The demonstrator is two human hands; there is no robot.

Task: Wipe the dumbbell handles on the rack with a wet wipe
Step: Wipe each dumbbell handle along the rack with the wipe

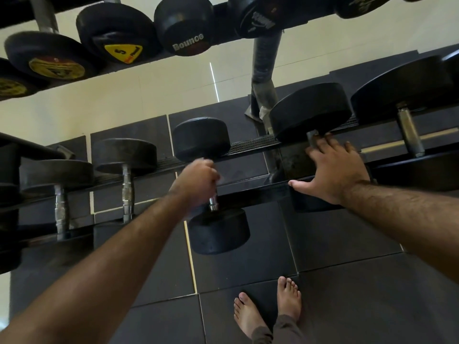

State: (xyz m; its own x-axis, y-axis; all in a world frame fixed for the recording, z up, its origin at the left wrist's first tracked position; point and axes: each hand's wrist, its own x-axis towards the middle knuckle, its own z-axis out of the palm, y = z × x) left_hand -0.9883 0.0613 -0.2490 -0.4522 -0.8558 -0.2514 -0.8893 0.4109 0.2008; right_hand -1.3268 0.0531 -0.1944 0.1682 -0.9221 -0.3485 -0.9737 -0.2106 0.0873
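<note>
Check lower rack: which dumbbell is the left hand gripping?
The small dumbbell mid-rack: left hand is wrapped round its chrome handle. The others' handles are ungripped; the right hand rests open beside it.

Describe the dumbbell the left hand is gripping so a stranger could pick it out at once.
Find the lower rack shelf running across the middle of the view. The dumbbell sits about midway along it, just left of the rack's upright post, with the left hand gripping its chrome handle. Unlike the worn, dull-handled ones to its left, its handle is shiny and its near head hangs over the floor tiles.
</note>
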